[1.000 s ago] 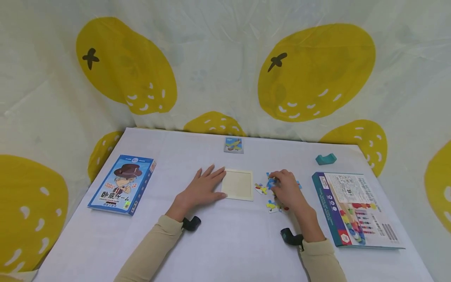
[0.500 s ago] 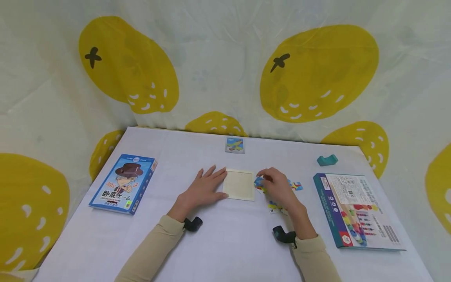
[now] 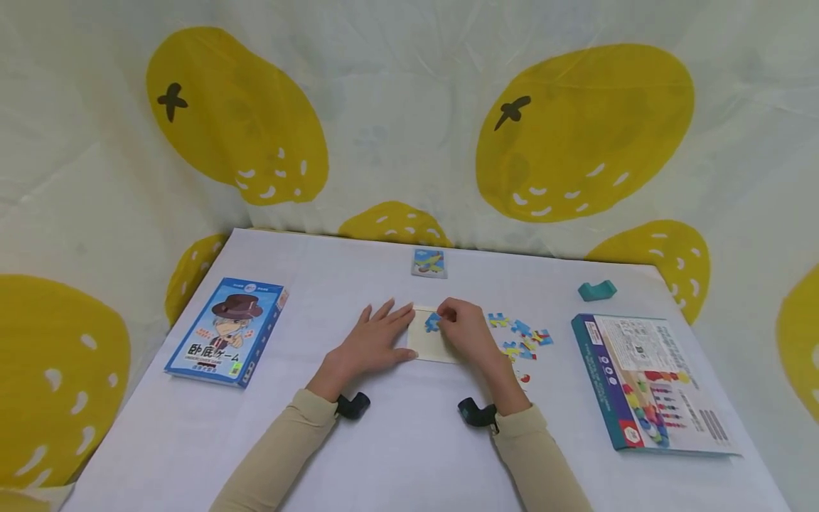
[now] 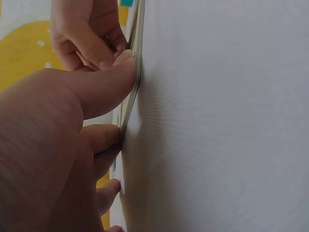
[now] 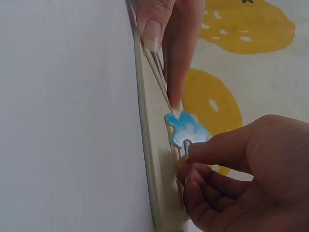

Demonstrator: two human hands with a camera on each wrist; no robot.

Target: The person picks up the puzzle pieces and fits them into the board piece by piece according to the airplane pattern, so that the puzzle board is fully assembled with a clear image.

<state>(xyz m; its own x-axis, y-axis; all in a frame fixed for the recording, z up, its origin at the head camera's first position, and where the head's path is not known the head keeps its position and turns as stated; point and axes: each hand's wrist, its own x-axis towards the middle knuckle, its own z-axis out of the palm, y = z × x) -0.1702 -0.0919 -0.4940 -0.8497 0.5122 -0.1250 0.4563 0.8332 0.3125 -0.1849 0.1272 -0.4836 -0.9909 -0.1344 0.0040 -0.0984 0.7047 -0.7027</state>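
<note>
2 bare hands are at a shallow cream tray point(image 3: 425, 347) on a white-covered table point(image 3: 409, 455); clock directions run from the tray's centre, with 12 o'clock at the far side. The left hand point(image 3: 371, 343) lies at 9 o'clock, fingers spread, its thumb and fingertips touching the tray's edge. The right hand point(image 3: 470, 333) reaches in from 4 o'clock and pinches 1 blue puzzle piece point(image 3: 431, 323) between thumb and fingers, over the tray and slightly toward 12 o'clock. In the right wrist view the piece is blue with white patches; whether it touches the tray's floor is hard to tell, as the fingers partly hide it. The 2 hands are near each other but apart. Beyond the right hand, at 3 o'clock, loose puzzle pieces point(image 3: 521, 328) in blue, yellow, red and white lie scattered on the table.

Farther out, at 12 o'clock, is a small blue and yellow picture card point(image 3: 429, 263). A teal block point(image 3: 598, 291) sits between 2 and 3 o'clock. A flat printed box point(image 3: 652, 384) with a teal side lies between 3 and 4 o'clock. At 9 o'clock, well apart from the left hand, is a blue game box point(image 3: 224, 332) showing a cartoon figure in a brown hat. Behind the table hangs a pale cloth point(image 3: 397, 142) printed with large yellow fruit.
</note>
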